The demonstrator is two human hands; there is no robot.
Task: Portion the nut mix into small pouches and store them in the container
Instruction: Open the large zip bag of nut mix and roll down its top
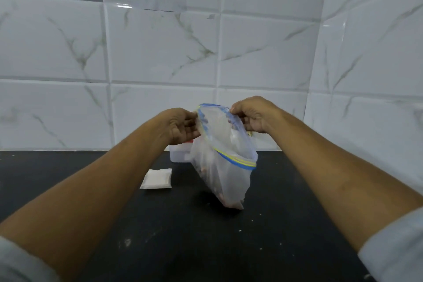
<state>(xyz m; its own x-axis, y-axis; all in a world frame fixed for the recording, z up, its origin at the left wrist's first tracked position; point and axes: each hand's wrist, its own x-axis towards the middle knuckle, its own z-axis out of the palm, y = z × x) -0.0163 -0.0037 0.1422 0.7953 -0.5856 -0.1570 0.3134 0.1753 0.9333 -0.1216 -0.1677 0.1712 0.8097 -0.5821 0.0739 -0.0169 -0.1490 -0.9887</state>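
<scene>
A zip bag (pixel 225 167) is pinched at its rim by both hands, the left hand (pixel 180 125) on one edge and the right hand (pixel 254 117) on the opposite edge, with the mouth held parted between them. Below the grip the bag hangs to the counter (pixel 160 236), nut mix (pixel 231 204) is seen at its bottom, and contact with the counter cannot be confirmed. Below the left grip a container (pixel 179 155) is partly hidden behind the bag, and white pouches (pixel 156 178) lie flat further down and left.
</scene>
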